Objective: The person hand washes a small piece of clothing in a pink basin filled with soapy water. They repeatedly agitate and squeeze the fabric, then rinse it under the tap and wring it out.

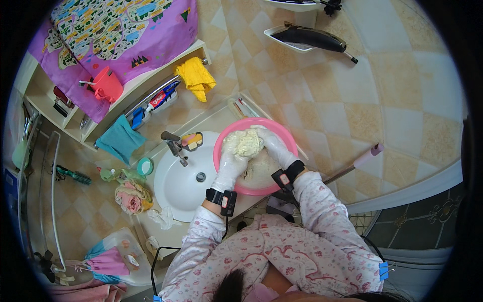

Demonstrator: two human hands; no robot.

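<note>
A pink basin (288, 139) holds cloudy, pale water and stands on the counter at the right of the white sink. Over it, both my hands grip a crumpled, cream-coloured, textured cloth (248, 143). My left hand (232, 163), in a thin white glove, is closed on the cloth's left side. The gloved right hand (273, 144) reaches over the far right rim and is closed on its right side. Parts of my fingers are hidden by the cloth. Black bands with small boxes are strapped round both wrists.
Left of the basin is a white sink (171, 191) with a metal tap (175, 147) and soap pieces (192, 141). Left of the sink lie a pink flower-like scrubber (132, 197) and a green bottle (108, 174). A pink-handled pole (366, 155) stands at the right.
</note>
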